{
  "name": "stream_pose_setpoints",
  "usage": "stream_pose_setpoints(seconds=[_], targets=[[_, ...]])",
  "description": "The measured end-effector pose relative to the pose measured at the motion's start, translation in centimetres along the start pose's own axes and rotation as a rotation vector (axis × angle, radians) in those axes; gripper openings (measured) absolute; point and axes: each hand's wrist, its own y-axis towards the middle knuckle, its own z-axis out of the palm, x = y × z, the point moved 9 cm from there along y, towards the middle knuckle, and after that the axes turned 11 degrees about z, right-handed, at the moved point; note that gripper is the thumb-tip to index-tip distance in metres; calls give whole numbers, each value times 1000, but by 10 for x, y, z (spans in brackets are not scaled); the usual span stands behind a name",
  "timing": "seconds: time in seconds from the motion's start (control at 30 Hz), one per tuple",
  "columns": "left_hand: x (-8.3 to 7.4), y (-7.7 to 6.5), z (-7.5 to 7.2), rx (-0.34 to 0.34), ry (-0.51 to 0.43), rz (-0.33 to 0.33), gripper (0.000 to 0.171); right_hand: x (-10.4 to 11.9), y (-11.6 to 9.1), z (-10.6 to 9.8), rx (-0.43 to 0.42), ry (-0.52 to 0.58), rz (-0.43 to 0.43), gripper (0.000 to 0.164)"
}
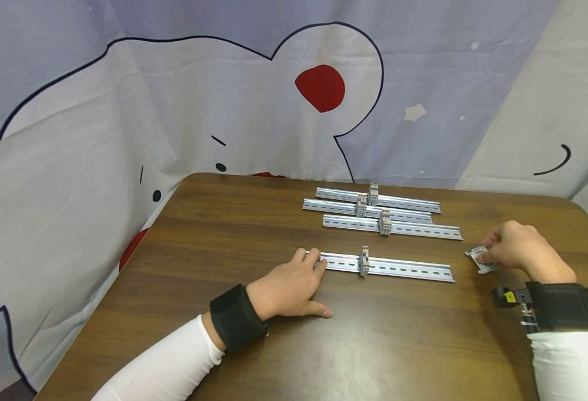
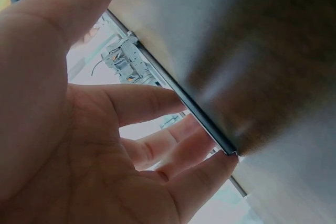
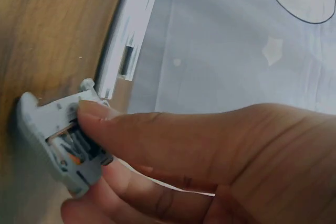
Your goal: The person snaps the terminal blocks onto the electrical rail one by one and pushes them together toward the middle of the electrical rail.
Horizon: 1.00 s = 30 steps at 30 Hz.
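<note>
My left hand (image 1: 288,287) lies at the left end of the nearest slotted metal DIN rail (image 1: 409,268), its fingertips on the rail and its thumb stretched away over the table. In the left wrist view the fingers (image 2: 142,103) reach along the rail's edge. A slim grey terminal block (image 1: 364,262) sits upright on this rail, near its middle. Right of the rail, my right hand (image 1: 524,250) pinches another grey terminal block (image 3: 63,135) between thumb and fingers, low over the table. Its side face with metal parts inside shows in the right wrist view.
Behind the nearest rail lie three more DIN rails (image 1: 346,223), close together and roughly parallel, each carrying grey terminal blocks (image 1: 385,223). They rest on a brown wooden table (image 1: 213,239). A printed cloth (image 1: 198,100) hangs along the table's back edge.
</note>
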Motion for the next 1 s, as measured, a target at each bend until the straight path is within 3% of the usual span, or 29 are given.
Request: stream_pose_setpoints(seconds=[0.2, 0.4, 0.63, 0.77, 1.0], targets=[[0, -1, 0, 3, -7, -8, 93, 9, -4, 3, 52, 58, 13, 33], [1, -1, 1, 6, 5, -5, 93, 30, -13, 9, 118, 122, -62, 41], [1, -1, 1, 18, -1, -11, 92, 57, -27, 19, 184, 119, -136, 36], [1, -1, 0, 16, 0, -10, 92, 69, -29, 25, 183, 107, -166, 30], [1, 0, 2, 32, -13, -21, 93, 76, -28, 33, 168, 88, -147, 22]])
